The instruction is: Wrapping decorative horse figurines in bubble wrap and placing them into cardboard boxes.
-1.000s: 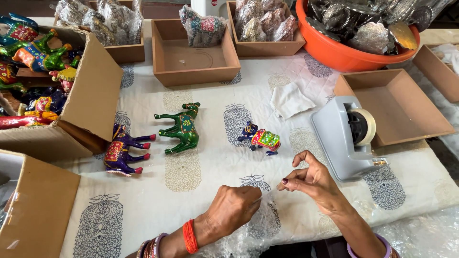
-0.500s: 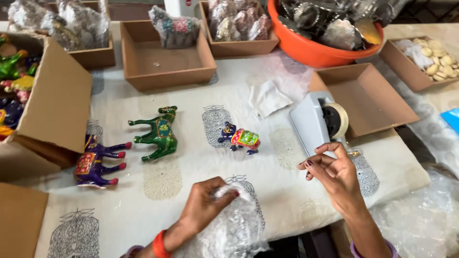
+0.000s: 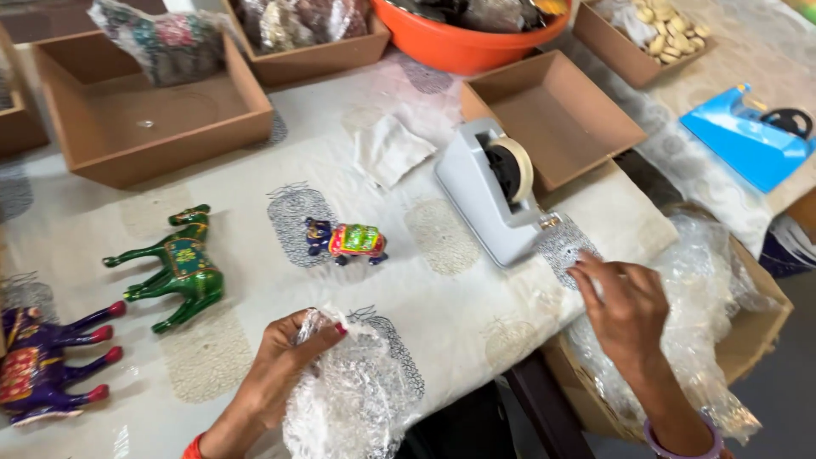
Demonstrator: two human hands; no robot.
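Observation:
My left hand grips a crumpled bundle of clear bubble wrap at the table's near edge. My right hand reaches toward the front end of a grey tape dispenser, fingers pinched at the tape's end beside the cutter. A small painted elephant figure stands between the two hands, farther back. A green painted camel figure lies to the left, and a purple painted figure with red feet lies at the far left.
Brown cardboard trays sit at the back, with an orange tub behind. A folded white cloth lies mid-table. A box of bubble wrap stands at the right, beyond it a blue tape dispenser.
The view has swung right. My right hand has moved from in front of me over to the grey tape dispenser. My left hand has stayed on the bubble wrap.

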